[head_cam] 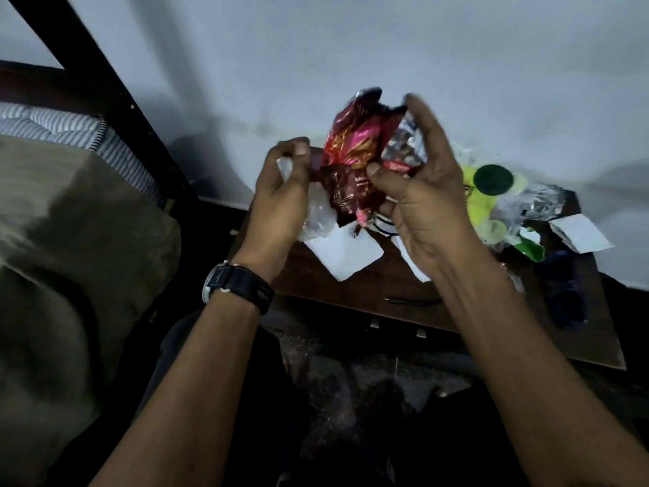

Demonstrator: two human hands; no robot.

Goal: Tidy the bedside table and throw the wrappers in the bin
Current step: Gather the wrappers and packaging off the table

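Wrappers [354,159] were bunched above the worktop [351,286], right hand [421,191] fingers clamped on them, left hand [281,191] fingers curled round clear plastic [318,212]; judged light, crinkly, slippery, best gripped at the crumpled middle.

red-pink wrapper [354,152], yellow-green wrapper [481,202], striped mattress [70,130]

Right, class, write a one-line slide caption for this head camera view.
Right hand grips a red wrapper, left hand holds clear plastic, above the littered bedside table.
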